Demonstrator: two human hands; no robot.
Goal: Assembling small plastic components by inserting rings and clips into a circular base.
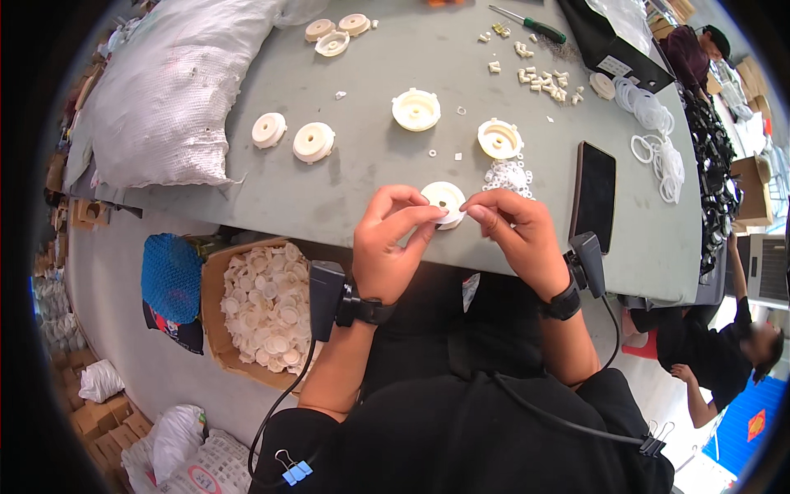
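A white round plastic cap (445, 191) with a small hole in its middle is held near the table's front edge. My left hand (387, 239) is closed on it, thumb and forefinger at its left and lower side. At its right rim, the fingers of my right hand (520, 235) are pinched together; whatever they hold, if anything, is too small to make out. Just beyond that hand lies a pile of small white rings (508, 179). Two cream caps, one at the middle (415, 109) and one to its right (499, 139), lie hollow side up.
More caps (313, 142) lie left on the grey table (370, 185). A phone (593, 196), small cream fittings (543, 81), a screwdriver (547, 31) and clear rings (668, 169) are on the right. A white sack (173, 99) fills the far left. Below stands a carton of caps (263, 305).
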